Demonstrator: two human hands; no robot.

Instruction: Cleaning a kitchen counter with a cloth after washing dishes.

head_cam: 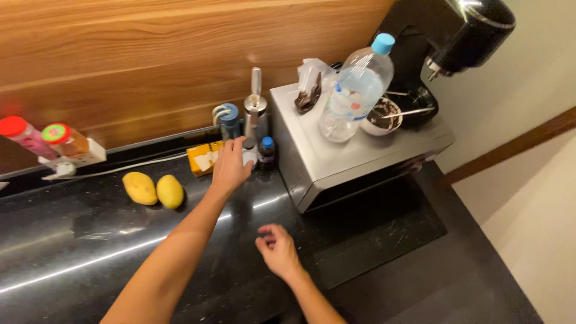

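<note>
My left hand [230, 165] reaches across the black counter [90, 240] to a cluster of small containers by the wooden wall. Its fingers touch a small white-capped jar [249, 157], beside a dark bottle with a blue cap [266, 150]; whether the jar is gripped is unclear. Behind them stand a blue-lidded cup [228, 120] and a tall metal dispenser [256, 111]. A yellow box [203, 159] lies just left of the hand. My right hand [277, 249] hovers low over the counter, fingers loosely curled, holding nothing.
A silver oven [354, 156] carries a large clear plastic bottle [355, 90], a bowl with dark batter [382, 117] and a plastic bag [309, 87]. A black stand mixer [456, 42] is at its right. Two yellow mangoes [154, 189] and two red-capped bottles [42, 139] lie left.
</note>
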